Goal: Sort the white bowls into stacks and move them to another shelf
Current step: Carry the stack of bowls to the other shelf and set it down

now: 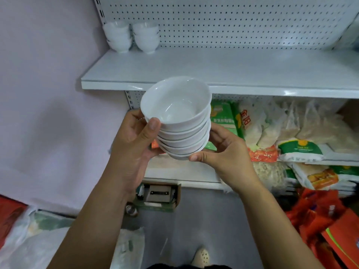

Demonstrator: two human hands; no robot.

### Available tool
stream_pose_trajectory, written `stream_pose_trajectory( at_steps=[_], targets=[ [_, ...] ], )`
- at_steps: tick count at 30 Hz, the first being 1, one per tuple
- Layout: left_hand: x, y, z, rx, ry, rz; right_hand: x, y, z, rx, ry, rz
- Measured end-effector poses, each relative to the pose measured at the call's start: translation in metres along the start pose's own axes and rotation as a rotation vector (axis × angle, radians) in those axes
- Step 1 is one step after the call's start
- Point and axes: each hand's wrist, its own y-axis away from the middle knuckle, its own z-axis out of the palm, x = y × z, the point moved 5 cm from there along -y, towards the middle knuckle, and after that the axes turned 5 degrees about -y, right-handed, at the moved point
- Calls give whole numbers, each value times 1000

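A stack of several white bowls (179,117) hangs in the air in front of the white shelf (223,70), tilted a little toward me. My left hand (132,140) grips its left side, thumb on the upper rim. My right hand (225,152) holds the right side and base, thumb under the bottom bowl. Two more stacks of white bowls (118,37) (146,36) stand side by side at the shelf's back left corner, against the pegboard.
Bags of grain (272,129) fill the lower shelves on the right. An open cardboard box (159,197) sits on the floor below. Red bags (326,220) lie at the right, plastic-wrapped goods (29,239) at the left. A pink wall is on the left.
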Motion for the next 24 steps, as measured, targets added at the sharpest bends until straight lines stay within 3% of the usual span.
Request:
stream_pose_trajectory(
  at_steps=[11, 24],
  targets=[
    [1, -133, 25, 79, -38, 36, -8, -137, -36, -53, 68, -33],
    [20, -323, 18, 8, -38, 87, -5, -317, -48, 18, 168, -74]
  ],
)
